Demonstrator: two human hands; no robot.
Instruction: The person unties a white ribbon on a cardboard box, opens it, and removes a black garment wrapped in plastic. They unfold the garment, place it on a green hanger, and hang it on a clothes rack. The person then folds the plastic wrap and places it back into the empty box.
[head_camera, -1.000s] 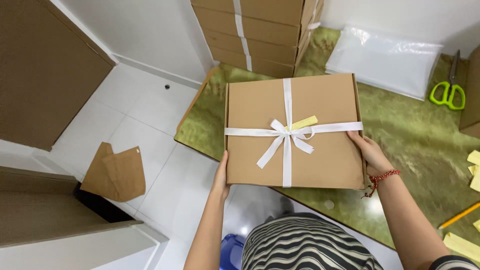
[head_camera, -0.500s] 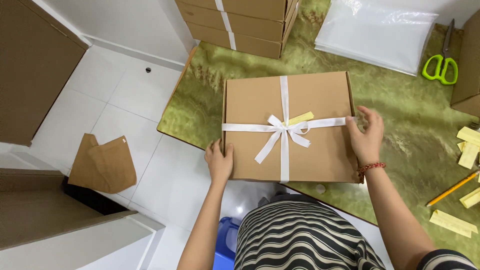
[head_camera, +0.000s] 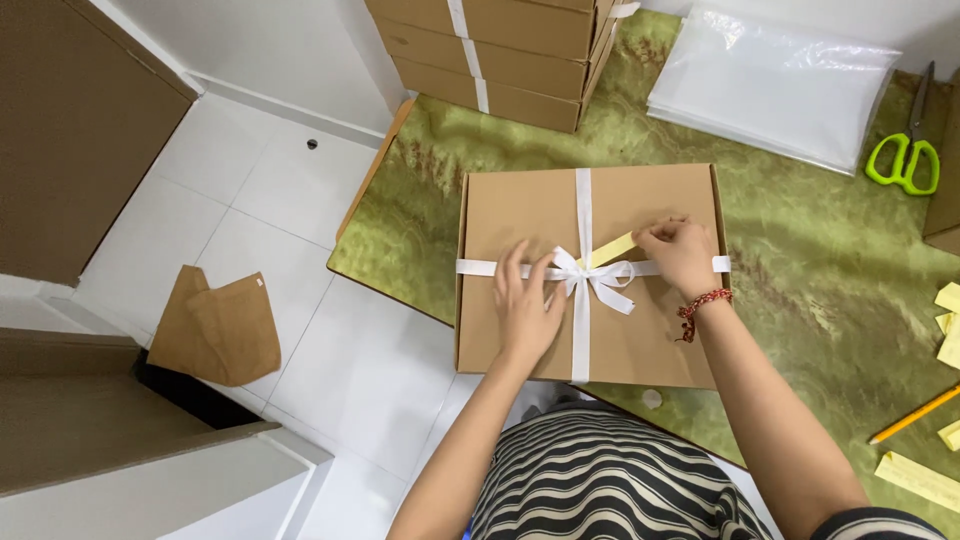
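A flat brown cardboard box lies on the green marbled table, tied crosswise with a white ribbon and a bow at its middle. My left hand rests flat on the lid, fingers spread, its fingertips at the bow. My right hand, with a red bead bracelet on the wrist, pinches the end of a yellow paper slip tucked under the ribbon next to the bow.
Stacked ribbon-tied brown boxes stand at the table's far edge. Clear plastic bags and green-handled scissors lie at the back right. Yellow slips and a pencil are at the right. A brown paper bag lies on the white tiled floor.
Both hands left the box's sides and moved onto the lid. The left hand now lies flat by the bow, and the right hand has taken hold of the yellow slip.
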